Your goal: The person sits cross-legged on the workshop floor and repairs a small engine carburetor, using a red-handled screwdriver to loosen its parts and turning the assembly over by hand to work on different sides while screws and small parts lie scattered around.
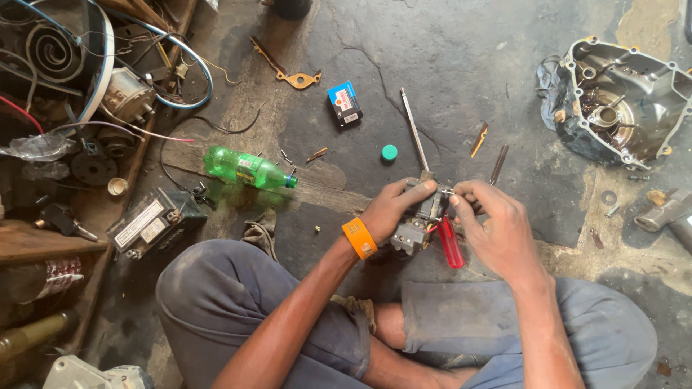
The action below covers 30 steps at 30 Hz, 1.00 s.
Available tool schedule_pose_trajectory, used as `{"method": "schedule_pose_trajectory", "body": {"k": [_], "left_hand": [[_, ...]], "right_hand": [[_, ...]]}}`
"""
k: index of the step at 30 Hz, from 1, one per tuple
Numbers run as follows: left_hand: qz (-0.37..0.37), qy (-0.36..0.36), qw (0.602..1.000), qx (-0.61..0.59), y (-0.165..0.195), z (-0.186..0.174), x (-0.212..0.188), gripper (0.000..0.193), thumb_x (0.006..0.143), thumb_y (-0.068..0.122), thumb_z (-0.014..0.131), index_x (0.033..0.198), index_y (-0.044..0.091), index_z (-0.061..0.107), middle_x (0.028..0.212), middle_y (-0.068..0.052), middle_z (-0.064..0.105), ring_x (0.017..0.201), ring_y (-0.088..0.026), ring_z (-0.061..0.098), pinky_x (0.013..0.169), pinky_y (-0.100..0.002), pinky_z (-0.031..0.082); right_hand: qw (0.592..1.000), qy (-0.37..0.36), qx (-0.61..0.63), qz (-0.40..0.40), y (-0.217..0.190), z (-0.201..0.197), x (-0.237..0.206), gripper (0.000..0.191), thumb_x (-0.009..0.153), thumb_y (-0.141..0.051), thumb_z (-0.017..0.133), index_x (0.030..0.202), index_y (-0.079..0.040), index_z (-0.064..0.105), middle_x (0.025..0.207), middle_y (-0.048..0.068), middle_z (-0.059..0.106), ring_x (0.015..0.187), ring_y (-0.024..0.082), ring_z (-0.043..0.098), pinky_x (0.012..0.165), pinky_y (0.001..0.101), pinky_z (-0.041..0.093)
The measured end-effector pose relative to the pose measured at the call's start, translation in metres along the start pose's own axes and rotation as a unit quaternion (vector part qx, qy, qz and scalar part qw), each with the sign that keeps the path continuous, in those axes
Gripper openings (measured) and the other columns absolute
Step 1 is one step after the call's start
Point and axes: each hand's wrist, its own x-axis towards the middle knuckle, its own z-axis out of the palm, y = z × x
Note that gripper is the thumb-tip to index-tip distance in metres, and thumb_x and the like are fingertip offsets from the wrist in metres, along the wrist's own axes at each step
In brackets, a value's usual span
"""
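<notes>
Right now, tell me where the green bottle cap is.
The green bottle cap lies on the floor, above the left hand, between the small box and the long rod.

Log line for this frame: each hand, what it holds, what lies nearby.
left hand: grips small metal part | right hand: fingers at part, red-handled screwdriver | nearby: green bottle, green cap

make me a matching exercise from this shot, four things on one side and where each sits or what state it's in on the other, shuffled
Things:
1. green plastic bottle
2. small metal part
3. engine cover
4. green cap

Places or states:
A. on the floor at far right, open side up
B. gripped in the left hand, with the right hand working at its top
C. lying on its side, left of the hands
D. alone on the floor beyond the hands, near a long metal rod

Pairs: 1-C, 2-B, 3-A, 4-D
</notes>
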Motion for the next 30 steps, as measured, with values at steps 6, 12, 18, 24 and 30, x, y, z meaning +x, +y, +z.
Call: {"method": "schedule_pose_trajectory", "body": {"k": [6,12,18,24,30], "left_hand": [[0.097,0.006,0.990,0.103,0.011,0.007,-0.005,0.048,0.094,0.039,0.069,0.125,0.003,0.063,0.107,-0.005,0.070,0.099,-0.011,0.064,0.087,-0.028,0.052],[0.099,0.005,0.989,0.109,0.019,0.007,-0.008,0.051,0.094,0.041,0.068,0.126,0.002,0.064,0.107,-0.006,0.070,0.099,-0.012,0.065,0.087,-0.029,0.053],[0.000,-0.006,1.000,0.024,0.013,-0.001,-0.002,0.050,0.098,0.046,0.064,0.110,-0.002,0.070,0.089,-0.004,0.069,0.078,-0.010,0.063,0.069,-0.027,0.051],[0.008,-0.002,0.995,0.099,0.013,-0.003,-0.002,0.048,0.096,0.047,0.064,0.103,0.001,0.073,0.087,-0.001,0.071,0.076,-0.006,0.064,0.067,-0.024,0.052],[-0.007,-0.005,0.996,0.084,0.017,0.000,-0.004,0.049,0.096,0.048,0.064,0.101,0.000,0.073,0.084,-0.001,0.070,0.072,-0.006,0.062,0.064,-0.025,0.050]], "right_hand": [[0.978,-0.037,0.085,0.189,0.021,0.015,-0.004,0.034,0.107,-0.023,0.055,0.084,0.002,0.063,0.065,0.013,0.064,0.059,0.016,0.059,0.057,0.0336,0.046],[0.975,-0.001,0.120,0.189,0.015,0.012,-0.005,0.040,0.112,-0.026,0.049,0.085,0.000,0.063,0.066,0.009,0.060,0.061,0.013,0.060,0.059,0.0307,0.048],[0.998,-0.004,0.035,0.044,-0.007,0.001,-0.003,0.020,0.097,-0.017,0.062,0.101,0.002,0.066,0.083,0.009,0.069,0.067,0.014,0.070,0.061,0.0332,0.054],[0.989,-0.049,0.043,0.133,0.001,0.009,-0.001,0.029,0.104,-0.021,0.055,0.087,0.000,0.065,0.065,0.011,0.066,0.059,0.018,0.065,0.059,0.0354,0.051],[0.987,-0.030,0.031,0.157,-0.005,0.010,-0.002,0.031,0.105,-0.024,0.054,0.088,0.000,0.065,0.062,0.011,0.064,0.057,0.019,0.065,0.059,0.0352,0.050]]}}
